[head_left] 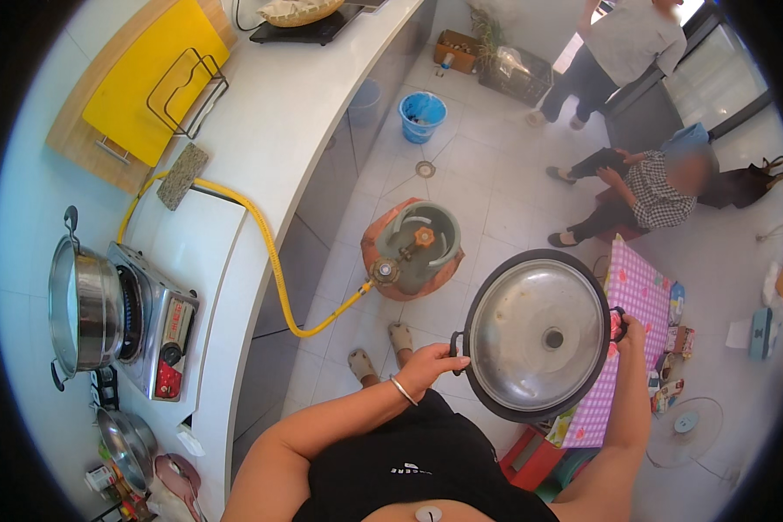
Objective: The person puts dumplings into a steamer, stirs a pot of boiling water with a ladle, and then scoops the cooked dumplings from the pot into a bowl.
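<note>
A wide dark-rimmed pot (544, 413) with a domed metal lid (518, 348) is held out in front of me, to the right of my body. A round black knob (552, 337) sits on the lid, which hides what is inside. My left hand (435, 365) is closed on the black side handle at the pot's left. At the opposite side my right hand (632, 337) grips the other handle, its fingers partly hidden. Behind the pot's right side, a table with a pink checked cloth (626, 283) is partly covered from view.
Left of me runs a white counter (278, 130) with a gas stove (161, 326) and steel pot (96, 313). A yellow hose (278, 287) hangs across to a gas cylinder (435, 244) on the floor. A blue bucket (422, 117), a seated person (665, 187) and a standing person (631, 43) are farther off.
</note>
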Available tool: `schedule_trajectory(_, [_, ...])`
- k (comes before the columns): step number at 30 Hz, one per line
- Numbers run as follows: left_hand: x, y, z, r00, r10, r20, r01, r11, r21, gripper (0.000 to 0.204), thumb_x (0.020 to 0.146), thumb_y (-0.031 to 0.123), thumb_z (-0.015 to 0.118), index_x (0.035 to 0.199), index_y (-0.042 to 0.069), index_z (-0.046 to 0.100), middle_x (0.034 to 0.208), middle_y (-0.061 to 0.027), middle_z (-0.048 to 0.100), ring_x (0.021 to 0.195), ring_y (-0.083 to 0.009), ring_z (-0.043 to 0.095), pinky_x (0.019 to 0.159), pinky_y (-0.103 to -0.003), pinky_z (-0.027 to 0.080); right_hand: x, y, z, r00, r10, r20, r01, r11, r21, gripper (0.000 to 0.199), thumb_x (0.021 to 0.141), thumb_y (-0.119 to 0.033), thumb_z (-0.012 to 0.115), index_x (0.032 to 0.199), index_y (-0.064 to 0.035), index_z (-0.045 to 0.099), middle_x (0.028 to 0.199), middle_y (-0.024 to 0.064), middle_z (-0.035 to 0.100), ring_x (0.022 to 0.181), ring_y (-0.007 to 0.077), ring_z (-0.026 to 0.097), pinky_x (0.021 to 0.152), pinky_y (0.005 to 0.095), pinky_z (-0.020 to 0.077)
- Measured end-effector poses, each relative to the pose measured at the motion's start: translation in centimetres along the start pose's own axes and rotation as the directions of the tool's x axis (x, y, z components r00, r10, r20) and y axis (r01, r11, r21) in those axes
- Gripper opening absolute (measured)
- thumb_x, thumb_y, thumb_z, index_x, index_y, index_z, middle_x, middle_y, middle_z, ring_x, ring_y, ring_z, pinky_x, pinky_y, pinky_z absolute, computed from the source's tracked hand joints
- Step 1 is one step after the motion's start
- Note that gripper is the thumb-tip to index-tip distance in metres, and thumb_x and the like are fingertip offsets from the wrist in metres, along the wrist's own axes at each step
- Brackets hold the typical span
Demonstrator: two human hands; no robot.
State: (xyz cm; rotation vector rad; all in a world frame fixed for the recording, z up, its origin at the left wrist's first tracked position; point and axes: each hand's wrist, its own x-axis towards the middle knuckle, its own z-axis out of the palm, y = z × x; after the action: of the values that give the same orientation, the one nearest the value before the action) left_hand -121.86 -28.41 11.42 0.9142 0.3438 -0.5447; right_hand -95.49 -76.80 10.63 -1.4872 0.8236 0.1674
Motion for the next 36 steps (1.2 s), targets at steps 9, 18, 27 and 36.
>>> schedule_trajectory(9, [-0.4, 0.3, 0.9, 0.999, 0.047, -0.005, -0.047, 0.996, -0.075, 0.022, 0.083, 0.024, 0.068, 0.089, 0.003, 0.064, 0.081, 0.0012, 0.058, 0.078, -0.0083, 0.050, 0.072, -0.023, 0.038, 0.3, -0.1, -1.6, 0.999, -0.018, -0.031, 0.018, 1.000, 0.000, 0.010, 0.083, -0.007, 0.050, 0.076, -0.0036, 0.056, 0.064, 0.0058, 0.057, 0.051, 0.0188, 0.055, 0.045, 0.0306, 0.0476])
schedule_trajectory(18, [-0.4, -0.3, 1.4, 0.999, 0.042, 0.031, -0.039, 0.996, -0.086, 0.022, 0.082, 0.021, 0.068, 0.090, 0.001, 0.064, 0.082, -0.0008, 0.060, 0.079, -0.0094, 0.052, 0.073, -0.024, 0.039, -2.4, -0.5, -2.5, 0.999, -0.020, -0.048, 0.021, 1.000, 0.008, 0.005, 0.082, -0.005, 0.053, 0.078, -0.0043, 0.057, 0.064, 0.0044, 0.058, 0.048, 0.0153, 0.052, 0.039, 0.0253, 0.0413])
schedule_trajectory(27, [-1.1, 0.4, 2.3, 1.000, -0.017, 0.014, 0.018, 0.996, -0.085, 0.022, 0.080, 0.021, 0.070, 0.088, 0.001, 0.065, 0.080, -0.0016, 0.060, 0.078, -0.0101, 0.052, 0.072, -0.023, 0.039, -4.1, 0.3, -3.0, 0.990, -0.005, -0.142, 0.019, 0.996, 0.092, 0.006, 0.082, -0.007, 0.052, 0.081, -0.0036, 0.056, 0.064, 0.0038, 0.057, 0.046, 0.0147, 0.050, 0.039, 0.0245, 0.0390])
schedule_trajectory(36, [-0.9, -0.9, 2.1, 0.999, -0.046, 0.010, 0.046, 0.997, -0.065, 0.021, 0.078, 0.020, 0.071, 0.084, 0.001, 0.065, 0.078, -0.0016, 0.059, 0.076, -0.0100, 0.051, 0.069, -0.023, 0.038, -4.6, 2.7, -7.0, 0.982, 0.020, -0.190, -0.008, 0.998, 0.063, 0.008, 0.083, -0.008, 0.052, 0.087, -0.0017, 0.056, 0.066, 0.0063, 0.057, 0.046, 0.0140, 0.046, 0.039, 0.0231, 0.0371])
